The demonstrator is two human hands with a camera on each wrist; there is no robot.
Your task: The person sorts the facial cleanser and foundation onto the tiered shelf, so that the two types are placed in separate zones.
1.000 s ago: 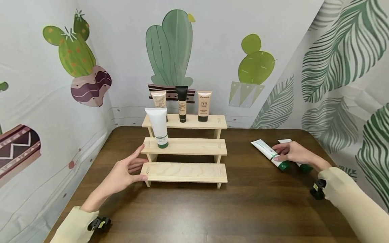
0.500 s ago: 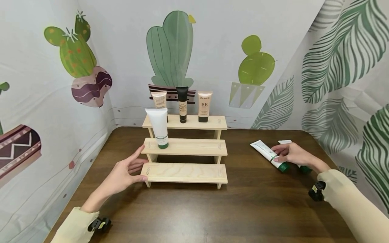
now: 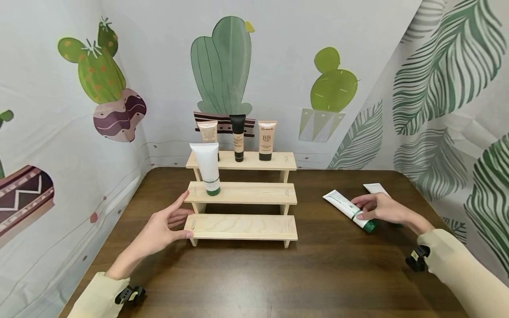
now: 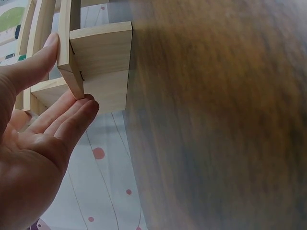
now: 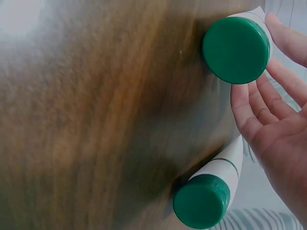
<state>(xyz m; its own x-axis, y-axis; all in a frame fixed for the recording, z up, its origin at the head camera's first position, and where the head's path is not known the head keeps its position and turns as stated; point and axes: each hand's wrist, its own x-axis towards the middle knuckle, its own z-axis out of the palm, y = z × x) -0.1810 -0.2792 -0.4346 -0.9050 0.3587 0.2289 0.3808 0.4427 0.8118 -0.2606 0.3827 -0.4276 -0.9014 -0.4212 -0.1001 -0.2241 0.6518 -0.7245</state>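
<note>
In the head view my right hand [image 3: 385,209] pinches a white squeeze tube with a green cap [image 3: 341,204], thumb on the near side and fingers on the far side. The right wrist view shows this tube's round cap [image 5: 236,50] end-on. A second white tube [image 3: 374,189] lies beyond it, partly hidden by the hand; its green cap [image 5: 201,201] shows in the right wrist view. My left hand [image 3: 160,230] holds the left end of a three-step wooden stand [image 3: 242,226], thumb on the lowest board's corner, fingers against its end.
A white tube with a green cap [image 3: 208,168] stands on the middle step's left. Along the top step stand a beige tube [image 3: 208,131], a black-topped tube [image 3: 238,139] and a BB cream tube [image 3: 266,140]. The dark wooden table [image 3: 246,282] backs onto a cactus-print cloth.
The tube in my right hand has shifted slightly left and toward me, away from the second tube. My left hand and the stand stay in place.
</note>
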